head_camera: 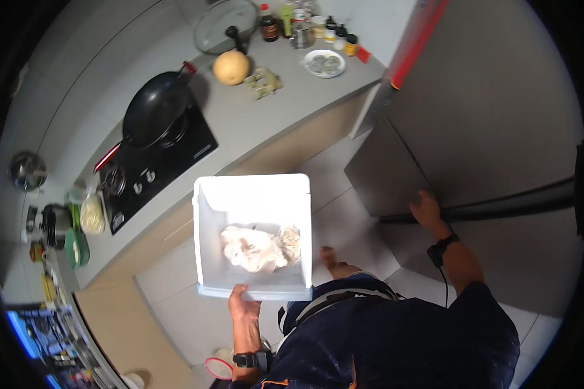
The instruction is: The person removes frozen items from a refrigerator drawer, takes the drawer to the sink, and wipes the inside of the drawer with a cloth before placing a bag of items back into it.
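Observation:
My left hand [243,304] grips the front edge of a white plastic drawer bin [253,199], thumb over the rim. The bin is tilted so that I see into it. Inside lie a pale plastic bag [253,248] with contents I cannot make out and a smaller clear bag [290,244] of light brown pieces. Over on the right, my right hand [425,209] is at the grey refrigerator door [491,121], close to the dark horizontal gap [506,199]. Its fingers look spread and hold nothing visible; the hand is slightly blurred.
A wok [155,109] stands on the black gas hob [190,136]. Along the grey counter [292,102] are a round yellow fruit [231,67], a white plate [324,63] and several bottles [269,24]. A green container [77,248] stands at left. My bare foot [330,257] is on the tiled floor [175,277].

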The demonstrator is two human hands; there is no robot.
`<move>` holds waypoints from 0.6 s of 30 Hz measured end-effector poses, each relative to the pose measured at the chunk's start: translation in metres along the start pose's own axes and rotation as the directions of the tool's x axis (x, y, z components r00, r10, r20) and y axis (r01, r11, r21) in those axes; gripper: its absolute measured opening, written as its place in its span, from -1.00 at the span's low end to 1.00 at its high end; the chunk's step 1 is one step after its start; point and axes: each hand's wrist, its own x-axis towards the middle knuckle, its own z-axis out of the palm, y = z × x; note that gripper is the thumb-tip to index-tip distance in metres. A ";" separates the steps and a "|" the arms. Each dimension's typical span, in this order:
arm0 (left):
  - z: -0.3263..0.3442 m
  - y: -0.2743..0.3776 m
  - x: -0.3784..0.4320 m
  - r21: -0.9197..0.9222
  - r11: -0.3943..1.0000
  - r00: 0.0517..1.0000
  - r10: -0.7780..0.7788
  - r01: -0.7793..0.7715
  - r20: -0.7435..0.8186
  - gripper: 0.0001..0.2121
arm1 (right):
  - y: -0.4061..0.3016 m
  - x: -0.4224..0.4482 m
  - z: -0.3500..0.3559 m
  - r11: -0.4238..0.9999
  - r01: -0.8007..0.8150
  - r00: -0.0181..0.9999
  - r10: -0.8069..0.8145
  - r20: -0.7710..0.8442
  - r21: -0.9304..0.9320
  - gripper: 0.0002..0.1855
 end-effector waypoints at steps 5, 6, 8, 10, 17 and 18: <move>-0.015 -0.006 0.001 -0.059 0.995 0.996 0.078 -0.080 -0.044 -0.48 | -0.133 0.018 -0.045 0.874 0.219 0.943 -0.303 0.135 0.434 -0.47; -0.020 -0.010 0.003 -0.070 0.993 0.994 0.087 -0.091 -0.060 -0.48 | -0.186 0.008 -0.064 0.792 0.257 0.914 -0.386 0.128 0.553 -0.48; -0.018 -0.012 -0.003 -0.090 0.987 0.987 0.125 -0.134 -0.103 -0.49 | -0.291 -0.026 -0.104 0.556 0.491 0.743 -0.669 0.010 0.670 -0.46; -0.025 -0.017 -0.001 -0.116 0.980 0.982 0.146 -0.160 -0.116 -0.50 | -0.362 -0.049 -0.094 0.464 0.599 0.493 -0.856 0.156 0.652 -0.47; -0.032 0.006 -0.012 -0.116 0.944 0.931 0.276 -0.310 -0.240 -0.56 | -0.546 -0.138 -0.005 0.362 0.868 0.042 -0.735 0.677 0.339 -0.31; -0.040 0.011 -0.011 -0.120 0.947 0.932 0.263 -0.299 -0.250 -0.56 | -0.561 -0.150 0.008 0.322 0.891 0.029 -0.745 0.666 0.321 -0.33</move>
